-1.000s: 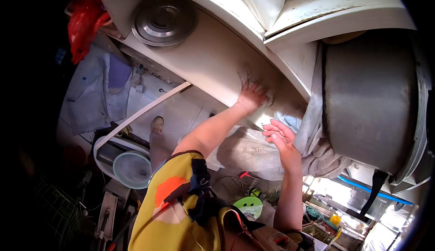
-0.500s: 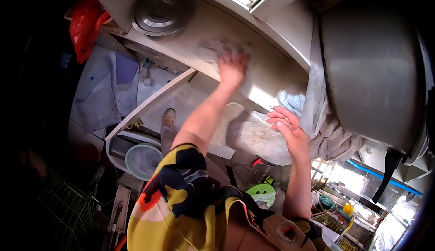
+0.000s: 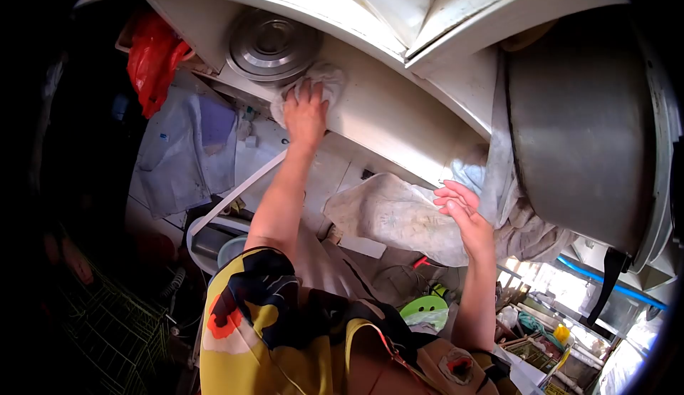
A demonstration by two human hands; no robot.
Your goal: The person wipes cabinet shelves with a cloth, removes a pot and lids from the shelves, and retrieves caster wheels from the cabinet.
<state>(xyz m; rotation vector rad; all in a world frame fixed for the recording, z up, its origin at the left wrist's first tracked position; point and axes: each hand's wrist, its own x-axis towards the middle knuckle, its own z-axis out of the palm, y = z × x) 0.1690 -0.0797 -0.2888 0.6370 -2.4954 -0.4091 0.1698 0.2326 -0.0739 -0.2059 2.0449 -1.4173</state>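
The left hand (image 3: 306, 120) is now pressing a pale cloth (image 3: 333, 85) against the white shelf (image 3: 406, 120) at upper left of centre, having slid up and left from the middle of the frame over the last second; its fingers are spreading across the cloth, though whether they are pinching it I cannot tell. The cloth is now lying right by the lower edge of the metal lid (image 3: 273, 47), so the lid seems to be bounding the stroke on that side. The right hand (image 3: 467, 213), right of centre, is still hovering loosely curled, gripping nothing visible, near a light-blue cloth (image 3: 469, 174).
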